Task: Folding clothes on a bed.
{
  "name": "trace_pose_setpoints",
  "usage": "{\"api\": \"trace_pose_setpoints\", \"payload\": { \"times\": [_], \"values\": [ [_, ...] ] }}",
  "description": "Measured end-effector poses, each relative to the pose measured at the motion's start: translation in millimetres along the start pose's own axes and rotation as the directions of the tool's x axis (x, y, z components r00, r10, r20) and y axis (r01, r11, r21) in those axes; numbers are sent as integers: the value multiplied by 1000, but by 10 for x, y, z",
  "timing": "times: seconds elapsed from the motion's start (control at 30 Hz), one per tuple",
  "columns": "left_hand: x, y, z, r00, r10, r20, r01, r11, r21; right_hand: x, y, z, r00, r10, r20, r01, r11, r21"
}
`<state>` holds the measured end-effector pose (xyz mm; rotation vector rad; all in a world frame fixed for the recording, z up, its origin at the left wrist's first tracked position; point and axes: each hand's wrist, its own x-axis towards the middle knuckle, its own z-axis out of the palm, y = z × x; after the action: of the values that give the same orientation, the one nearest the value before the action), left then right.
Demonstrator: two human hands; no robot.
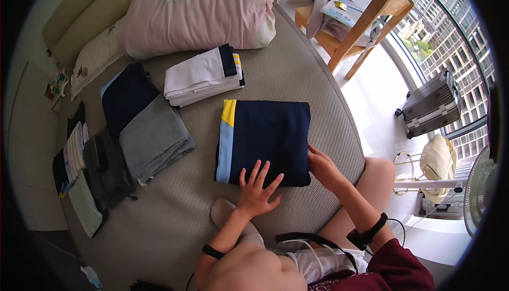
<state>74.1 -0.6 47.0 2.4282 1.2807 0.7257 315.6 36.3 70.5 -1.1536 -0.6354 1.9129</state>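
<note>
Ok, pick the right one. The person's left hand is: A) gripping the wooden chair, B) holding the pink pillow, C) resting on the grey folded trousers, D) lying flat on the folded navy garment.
D: the left hand lies flat, fingers spread, on the near edge of the folded navy garment on the bed.

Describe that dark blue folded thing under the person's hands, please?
The folded navy garment is a flat, roughly square bundle of soft cloth with a yellow and a light blue panel along its left edge. It lies on the grey bed cover. The left hand rests spread on its near edge; the right hand touches its right side.
</note>
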Motion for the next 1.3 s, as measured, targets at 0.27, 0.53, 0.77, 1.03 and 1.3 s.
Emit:
{"api": "trace_pose_setpoints", "payload": {
  "times": [0.27,0.53,0.77,1.03,1.3],
  "values": [
    [511,274,133,891,421,172,-440,893,91,593,-474,124,950,-49,-308,-53,947,-316],
    [796,349,217,809,492,322,-539,839,71,1024,-632,54,930,-30,-366,-179,833,-524],
    [846,457,377,723,566,395,-633,773,50,1251,-666,-18,927,43,-372,-132,967,-218],
    [688,286,196,835,546,60,-539,835,-108,1009,-517,-208,982,178,-63,-181,983,-42],
    [-22,-511,-320,785,-492,-377,452,870,-195,242,-150,-98,909,403,102,-404,915,-13]
  ]
}}
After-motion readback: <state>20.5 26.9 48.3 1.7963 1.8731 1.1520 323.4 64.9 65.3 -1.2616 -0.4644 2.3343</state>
